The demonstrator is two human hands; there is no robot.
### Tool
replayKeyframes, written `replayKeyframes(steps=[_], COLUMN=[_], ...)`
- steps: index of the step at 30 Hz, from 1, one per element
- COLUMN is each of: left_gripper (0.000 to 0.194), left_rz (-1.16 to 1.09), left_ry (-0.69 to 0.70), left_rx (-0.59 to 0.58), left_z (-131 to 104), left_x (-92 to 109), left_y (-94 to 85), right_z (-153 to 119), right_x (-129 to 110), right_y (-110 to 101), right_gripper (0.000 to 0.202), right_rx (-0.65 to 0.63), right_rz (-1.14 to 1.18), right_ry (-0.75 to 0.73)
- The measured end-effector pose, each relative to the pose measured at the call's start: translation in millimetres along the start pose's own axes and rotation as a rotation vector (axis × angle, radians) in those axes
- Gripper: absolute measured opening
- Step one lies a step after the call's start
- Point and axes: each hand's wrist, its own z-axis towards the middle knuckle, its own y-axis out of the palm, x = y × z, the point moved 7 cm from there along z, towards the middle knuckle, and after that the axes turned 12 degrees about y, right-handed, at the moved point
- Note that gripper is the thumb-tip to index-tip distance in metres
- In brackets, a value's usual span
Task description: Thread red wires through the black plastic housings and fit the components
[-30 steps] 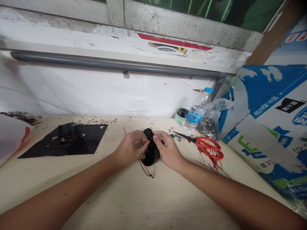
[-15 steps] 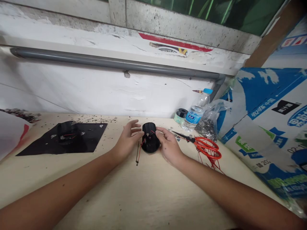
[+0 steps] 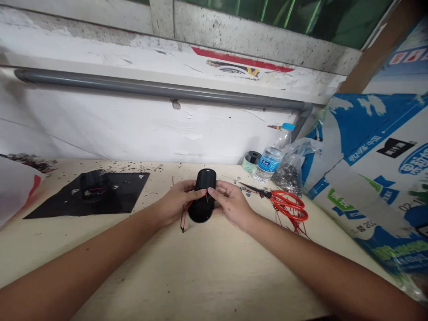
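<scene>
A glossy black rounded housing (image 3: 202,209) is held between my two hands over the table. My left hand (image 3: 177,198) is closed around its left side, the thumb lying across the face. From the other side my right hand (image 3: 232,203) grips it, and its thumb tip meets the left thumb near the middle. A short red wire (image 3: 206,196) shows at the thumb tips. Thin red and black wires (image 3: 183,220) with a small end piece hang by the left hand. Both hands' other fingers are partly hidden behind the housing.
Left, a black sheet (image 3: 123,196) carries another black housing (image 3: 95,185). To the right are orange-handled scissors (image 3: 287,203) on red wires, a water bottle (image 3: 269,160), a tape roll (image 3: 251,160) and a clear bag of small metal parts (image 3: 289,174). A printed carton (image 3: 368,178) stands alongside.
The housing has tilted and shifted slightly left, showing a smoother face. My left hand has gone from spread fingers to gripping it, and both thumbs have come together on its face.
</scene>
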Motion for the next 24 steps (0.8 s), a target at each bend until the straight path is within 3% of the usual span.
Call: replayKeyframes(steps=[6, 12, 24], left_gripper=[0.032, 0.040, 0.044], left_rz=[-0.015, 0.005, 0.120], left_ry=[-0.024, -0.019, 0.054], left_rx=[0.007, 0.039, 0.109], left_z=[0.6, 0.5, -1.7], left_x=[-2.9, -2.5, 3.6], left_y=[-3.6, -5.0, -2.4], right_z=[-3.6, -2.6, -5.3], right_x=[0.5, -5.3, -7.8], right_y=[1.8, 3.6, 7.8], right_gripper=[0.039, 0.034, 0.038], right_rx=[-0.003, -0.045, -0.054], right_rz=[-0.005, -0.062, -0.111], right_ry=[0.058, -0.034, -0.029])
